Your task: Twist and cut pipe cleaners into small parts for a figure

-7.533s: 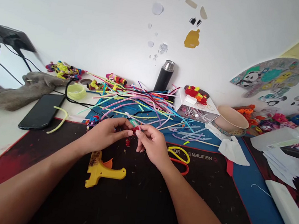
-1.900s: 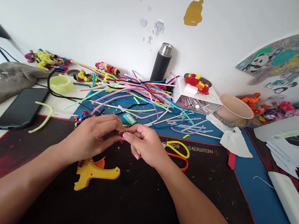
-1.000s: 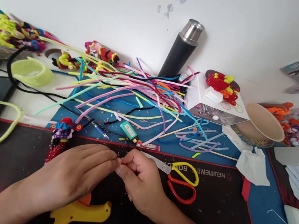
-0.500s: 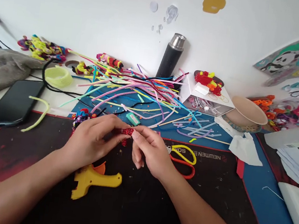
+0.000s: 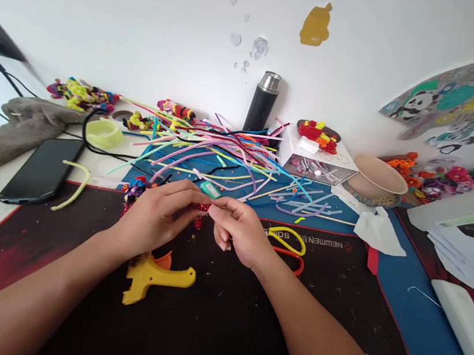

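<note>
Between both hands is a small piece of red glittery pipe cleaner (image 5: 199, 222), mostly covered by fingers. My left hand (image 5: 160, 214) is closed round its left part, thumb and fingertips together. My right hand (image 5: 241, 230) pinches the right end between thumb and forefinger, its other fingers curled below. Left of my left hand, partly hidden behind it, is a small pipe-cleaner figure (image 5: 136, 187) in red, blue and purple. A yellow glue gun (image 5: 158, 276) with an orange trigger lies below my left hand. Scissors (image 5: 287, 240) with yellow and red handles lie beside my right hand.
Loose coloured pipe cleaners (image 5: 218, 149) spread across the back. Behind them stands a black thermos (image 5: 263, 102). A white box (image 5: 321, 165) and a beige bowl (image 5: 376, 181) are at right. At left lie a phone (image 5: 41, 169) and a tape roll (image 5: 104, 134). A dark mat (image 5: 217, 326) covers the front.
The camera view has tilted up and shifted left, so the table things appear lower or further right. Both hands keep their grip on the red piece, with slight finger movement.
</note>
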Demonstrator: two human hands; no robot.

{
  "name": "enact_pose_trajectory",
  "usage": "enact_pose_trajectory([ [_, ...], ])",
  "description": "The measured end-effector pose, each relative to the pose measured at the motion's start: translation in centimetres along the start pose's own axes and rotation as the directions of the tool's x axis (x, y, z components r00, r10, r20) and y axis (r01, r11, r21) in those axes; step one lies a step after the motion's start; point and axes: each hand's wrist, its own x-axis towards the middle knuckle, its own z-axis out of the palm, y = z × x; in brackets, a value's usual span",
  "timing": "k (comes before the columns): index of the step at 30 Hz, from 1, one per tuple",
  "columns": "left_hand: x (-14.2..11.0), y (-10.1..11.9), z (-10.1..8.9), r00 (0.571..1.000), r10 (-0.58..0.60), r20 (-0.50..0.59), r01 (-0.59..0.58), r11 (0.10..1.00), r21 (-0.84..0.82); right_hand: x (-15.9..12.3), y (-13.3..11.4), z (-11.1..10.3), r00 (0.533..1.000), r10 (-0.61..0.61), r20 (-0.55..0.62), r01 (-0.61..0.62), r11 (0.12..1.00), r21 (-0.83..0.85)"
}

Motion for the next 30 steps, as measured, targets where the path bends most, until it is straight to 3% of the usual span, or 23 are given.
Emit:
enact_pose_trajectory([
  [5,-0.2,-0.3,0.1,0.998,-0.055,0.027,0.057,0.997,-0.044,-0.1,0.0,-0.1,1.000,0.020,0.005,-0.020,1.000,-0.004],
  [16,-0.5,-0.7,0.5,0.998,0.007,0.067,-0.010,0.999,0.041,0.4,0.4,-0.2,0.999,0.031,-0.009,-0.031,0.996,-0.079],
  [30,-1.9,-1.6,1.1,0.993,0.076,0.096,-0.088,0.988,0.129,0.3,0.6,0.1,0.981,0.184,-0.059,-0.187,0.981,-0.045],
])
